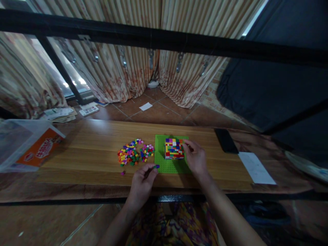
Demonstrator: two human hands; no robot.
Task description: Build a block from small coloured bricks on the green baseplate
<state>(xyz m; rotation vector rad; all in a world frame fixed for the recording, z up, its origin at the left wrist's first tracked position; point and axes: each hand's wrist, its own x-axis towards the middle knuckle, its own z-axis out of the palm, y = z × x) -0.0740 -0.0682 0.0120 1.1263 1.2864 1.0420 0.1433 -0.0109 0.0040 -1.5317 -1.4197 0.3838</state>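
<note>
A block of many-coloured toy bricks [174,150] stands on a green baseplate [160,164]. My right hand [196,157] is at the block's right side, thumb and fingers closed at its upper right corner; whether a brick is between the fingertips I cannot make out. In front of the baseplate's left corner, my left hand [143,181] pinches small toy bricks [156,166], purple and dark green, between thumb and finger. Left of the baseplate lies a loose pile of small bricks [129,153] in many colours. One pink brick [122,173] lies apart, nearer to me.
A black phone [226,140] and a white sheet of paper [257,168] lie on the right. At the left end of the wooden board [89,150] stands a clear plastic container [15,136] with an orange label. A dark metal bar [164,37] crosses in front of striped curtains.
</note>
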